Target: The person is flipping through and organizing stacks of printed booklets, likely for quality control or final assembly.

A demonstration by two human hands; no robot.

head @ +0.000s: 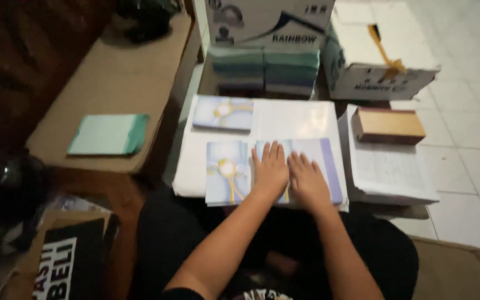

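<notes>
1. At the bottom centre of the frame, the person's lap in dark clothing, with both forearms reaching up the frame from it.
2. The left hand (270, 169) lies flat, fingers spread a little, palm down on a printed card (323, 166) with a pale blue and yellow pattern; it grips nothing.
3. The right hand (308, 180) lies flat just beside it on the same card, fingers loosely open, also holding nothing.
4. A second card (226, 173) of the same pattern lies just left of the hands, touching the first.
5. Both cards rest on a stack of white sheets (293, 119) in the middle of the frame; a third card (223, 113) lies at its upper left corner.
6. To the right, a brown box (388, 125) sits on a pile of printed paper (390, 172).
7. At left, a green envelope (108, 134) lies on a cardboard surface (123, 72).
8. At the top, green paper stacks (265, 72) stand below white cartons (268, 22).
</notes>
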